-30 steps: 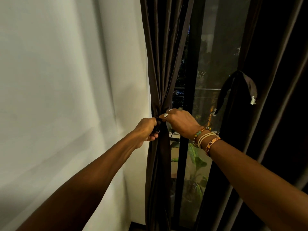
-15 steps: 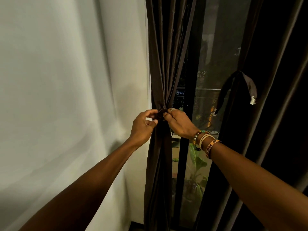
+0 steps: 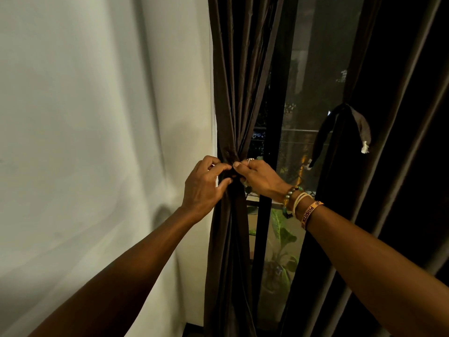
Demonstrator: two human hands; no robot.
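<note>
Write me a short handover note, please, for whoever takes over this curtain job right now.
Left hand: thumb and fingers pinch the tie at the waist of the curtain.
Right hand: pinches the same tie from the other side.
Things: the curtain hangs beside the wall, gathered into a bunch at the hands; the window is uncovered.
Done: curtain bunched, tie at its waist.
Left: probably fastening the tie; the fingers hide whether it is closed. The other curtain on the right hangs ungathered, with a strap dangling on it.

Home room, dark curtains (image 3: 239, 81), window (image 3: 313, 93), houseplant (image 3: 281, 237)
</note>
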